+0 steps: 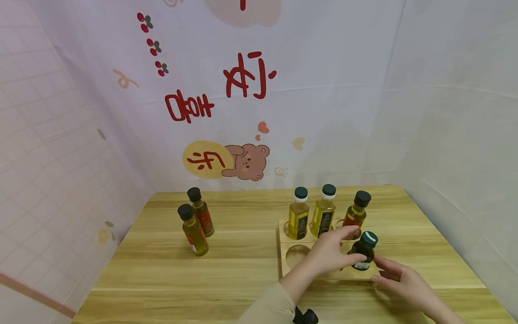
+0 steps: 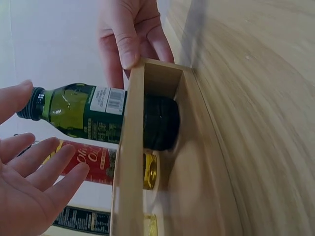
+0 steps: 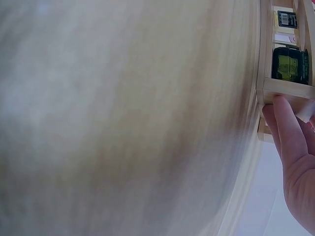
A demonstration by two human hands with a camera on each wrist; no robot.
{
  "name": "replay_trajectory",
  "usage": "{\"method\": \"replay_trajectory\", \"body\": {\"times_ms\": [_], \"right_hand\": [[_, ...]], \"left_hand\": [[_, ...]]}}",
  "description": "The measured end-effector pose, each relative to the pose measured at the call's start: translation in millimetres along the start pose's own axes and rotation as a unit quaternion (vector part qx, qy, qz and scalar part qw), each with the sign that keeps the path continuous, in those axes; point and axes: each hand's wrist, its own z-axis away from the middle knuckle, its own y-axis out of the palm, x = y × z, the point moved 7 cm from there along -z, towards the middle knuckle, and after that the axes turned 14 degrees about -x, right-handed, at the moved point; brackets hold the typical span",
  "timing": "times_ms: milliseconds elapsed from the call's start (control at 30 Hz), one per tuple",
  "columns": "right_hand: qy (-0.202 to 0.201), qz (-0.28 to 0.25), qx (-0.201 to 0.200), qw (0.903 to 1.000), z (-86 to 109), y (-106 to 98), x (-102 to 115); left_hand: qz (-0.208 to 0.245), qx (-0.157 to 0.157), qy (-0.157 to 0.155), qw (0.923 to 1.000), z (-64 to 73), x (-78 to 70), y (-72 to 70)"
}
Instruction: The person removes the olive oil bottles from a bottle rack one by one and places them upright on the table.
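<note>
A dark green bottle (image 1: 363,255) with a green cap stands in the front right hole of a wooden rack (image 1: 282,258). In the left wrist view its base sits down inside the rack. My left hand (image 1: 328,253) is around the bottle's near left side, thumb at the cap and the other fingers spread loosely. At the rack's right end, my right hand (image 1: 406,287) holds the corner, with the thumb on the front edge and fingers along the end panel. Behind the green bottle, a red-labelled oil bottle (image 1: 353,217) stands in the back row, partly covered by my left fingers.
Two yellow oil bottles, one at the back left (image 1: 298,220) and one beside it (image 1: 323,213), share the rack's back row. Farther left on the wooden table (image 1: 243,261) stand two red-labelled bottles, a front one (image 1: 195,234) and a rear one (image 1: 203,216). White cloth (image 1: 340,112) hangs behind.
</note>
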Motion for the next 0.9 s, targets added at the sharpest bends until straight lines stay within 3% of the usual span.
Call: {"method": "replay_trajectory", "body": {"times_ms": [433,733,900], "right_hand": [[-0.015,-0.009,-0.006,0.9998,0.1,0,2],[-0.043,-0.015,-0.022,0.9987,-1.4,-1,5],[-0.037,-0.012,-0.016,0.9991,-1.2,0,3]], "left_hand": [[0.035,0.002,0.026,0.999,-12.3,-11.6,11.5],[0.056,-0.04,-0.001,0.9977,-15.4,-12.4,13.2],[0.075,-0.052,-0.012,0.9958,-13.4,-13.1,12.0]]}}
